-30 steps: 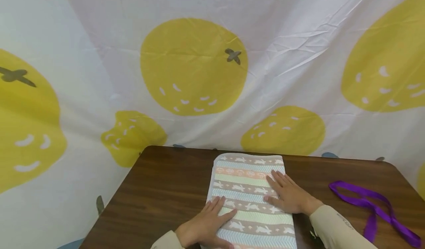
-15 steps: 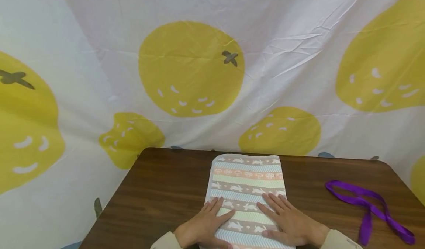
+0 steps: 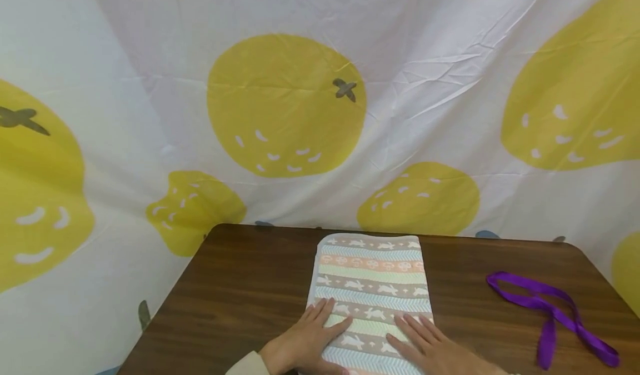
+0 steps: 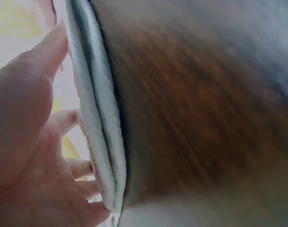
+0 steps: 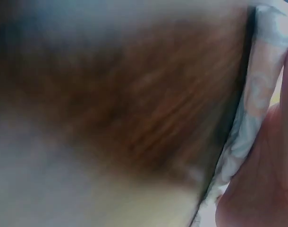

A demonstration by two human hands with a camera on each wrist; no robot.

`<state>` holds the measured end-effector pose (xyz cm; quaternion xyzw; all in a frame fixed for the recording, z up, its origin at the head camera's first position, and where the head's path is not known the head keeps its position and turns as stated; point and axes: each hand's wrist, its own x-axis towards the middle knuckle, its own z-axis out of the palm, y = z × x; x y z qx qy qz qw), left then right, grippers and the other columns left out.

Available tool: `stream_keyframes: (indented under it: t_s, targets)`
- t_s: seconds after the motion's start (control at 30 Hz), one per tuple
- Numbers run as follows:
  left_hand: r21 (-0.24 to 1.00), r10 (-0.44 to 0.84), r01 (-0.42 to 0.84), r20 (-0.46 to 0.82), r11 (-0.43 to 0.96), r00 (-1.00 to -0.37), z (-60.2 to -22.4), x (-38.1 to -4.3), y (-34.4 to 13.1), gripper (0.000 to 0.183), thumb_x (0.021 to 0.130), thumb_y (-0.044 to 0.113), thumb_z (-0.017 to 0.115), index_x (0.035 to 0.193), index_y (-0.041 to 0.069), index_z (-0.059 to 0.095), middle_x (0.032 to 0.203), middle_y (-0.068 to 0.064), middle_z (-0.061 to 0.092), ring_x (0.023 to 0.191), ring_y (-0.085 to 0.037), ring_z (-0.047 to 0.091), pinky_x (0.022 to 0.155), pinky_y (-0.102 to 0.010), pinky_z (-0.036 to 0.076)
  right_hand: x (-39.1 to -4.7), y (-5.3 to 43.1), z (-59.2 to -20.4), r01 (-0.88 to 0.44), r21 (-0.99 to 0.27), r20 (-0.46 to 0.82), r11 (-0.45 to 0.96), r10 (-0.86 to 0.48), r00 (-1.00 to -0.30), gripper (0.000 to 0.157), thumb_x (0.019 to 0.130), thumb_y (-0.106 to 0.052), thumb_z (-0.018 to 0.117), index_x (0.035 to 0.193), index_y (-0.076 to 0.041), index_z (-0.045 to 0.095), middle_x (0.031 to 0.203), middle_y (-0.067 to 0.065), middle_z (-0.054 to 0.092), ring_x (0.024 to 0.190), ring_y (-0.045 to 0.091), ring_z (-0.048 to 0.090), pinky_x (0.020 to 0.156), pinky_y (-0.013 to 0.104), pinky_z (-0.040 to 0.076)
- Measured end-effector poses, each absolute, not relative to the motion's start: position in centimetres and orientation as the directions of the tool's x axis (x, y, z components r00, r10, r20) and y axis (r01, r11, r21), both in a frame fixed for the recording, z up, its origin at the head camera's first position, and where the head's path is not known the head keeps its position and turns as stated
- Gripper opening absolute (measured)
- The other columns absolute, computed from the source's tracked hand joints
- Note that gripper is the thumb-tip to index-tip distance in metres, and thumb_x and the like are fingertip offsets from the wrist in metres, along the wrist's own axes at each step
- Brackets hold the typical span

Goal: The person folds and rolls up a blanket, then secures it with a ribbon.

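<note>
A folded striped towel (image 3: pixel 372 278) with white rabbit figures lies lengthwise in the middle of the dark wooden table (image 3: pixel 240 297). My left hand (image 3: pixel 310 341) rests flat on its near left part, fingers straight. Flat on the towel's near right part lies my right hand (image 3: pixel 425 348), fingers spread. The left wrist view shows the towel's folded edge (image 4: pixel 100 132) beside the palm (image 4: pixel 26 142). In the blurred right wrist view the towel edge (image 5: pixel 250 118) meets the table next to the hand (image 5: pixel 264 189).
A purple ribbon (image 3: pixel 550 311) lies loosely looped on the table's right side. A white cloth backdrop (image 3: pixel 400 86) printed with big yellow fruits hangs right behind the table's far edge.
My right hand has slid along the towel toward me, from its middle right to the near right part. The left hand has stayed in place.
</note>
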<state>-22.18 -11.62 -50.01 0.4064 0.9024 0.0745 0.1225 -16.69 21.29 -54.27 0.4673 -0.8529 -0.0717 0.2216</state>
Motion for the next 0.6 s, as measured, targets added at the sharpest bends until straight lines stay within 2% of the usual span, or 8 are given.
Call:
stream_keyframes:
  t_s: [0.13,0.27,0.33,0.47,0.6]
  targets:
    - [0.247,0.756,0.716,-0.160,0.653,-0.635,-50.0,-22.2,-11.5,0.089,0.084,0.068,0.062,0.156,0.028,0.030,0.163,-0.023,0.015,0.150,-0.040,0.014,0.119,-0.054,0.021,-16.4,21.3,-54.6,-0.772,0.347,0.302,0.533,-0.843,-0.446,0.090,0.091,-0.070,0.049,0.153,-0.006,0.033,0.153,0.025,0.035,0.153,0.029,-0.006,0.118,0.038,-0.018]
    - [0.237,0.777,0.741,-0.145,0.629,-0.613,-50.0,-22.3,-11.6,0.087,0.085,0.067,0.062,0.156,0.026,0.032,0.162,-0.023,0.017,0.150,-0.040,0.016,0.118,-0.055,0.023,-16.2,21.3,-55.0,-0.779,0.355,0.326,0.516,-0.850,-0.414,0.085,0.093,-0.067,0.048,0.153,-0.008,0.035,0.152,0.023,0.039,0.153,0.027,-0.003,0.120,0.039,-0.016]
    - [0.238,0.801,0.766,-0.131,0.597,-0.584,-49.9,-22.1,-11.9,0.086,0.086,0.067,0.061,0.156,0.026,0.032,0.162,-0.022,0.018,0.149,-0.039,0.018,0.117,-0.054,0.026,-16.1,21.3,-55.1,-0.783,0.352,0.344,0.513,-0.849,-0.401,0.083,0.093,-0.066,0.048,0.152,-0.009,0.037,0.151,0.022,0.042,0.153,0.027,0.000,0.120,0.039,-0.014]
    - [0.261,0.848,0.808,-0.112,0.528,-0.517,-49.7,-21.4,-12.8,0.080,0.089,0.069,0.053,0.155,0.030,0.032,0.163,-0.014,0.022,0.149,-0.031,0.025,0.115,-0.052,0.031,-15.9,21.3,-55.4,-0.776,0.370,0.359,0.511,-0.849,-0.388,0.080,0.094,-0.067,0.045,0.152,-0.011,0.039,0.150,0.019,0.045,0.153,0.027,0.004,0.121,0.040,-0.010]
    - [0.274,0.891,0.849,-0.077,0.451,-0.448,-49.6,-20.8,-13.5,0.069,0.095,0.067,0.042,0.154,0.031,0.035,0.161,-0.008,0.028,0.146,-0.023,0.031,0.114,-0.050,0.034,-15.7,21.3,-55.4,-0.766,0.401,0.352,0.503,-0.856,-0.378,0.081,0.094,-0.068,0.043,0.153,-0.013,0.037,0.155,0.014,0.039,0.153,0.026,0.001,0.121,0.039,-0.010]
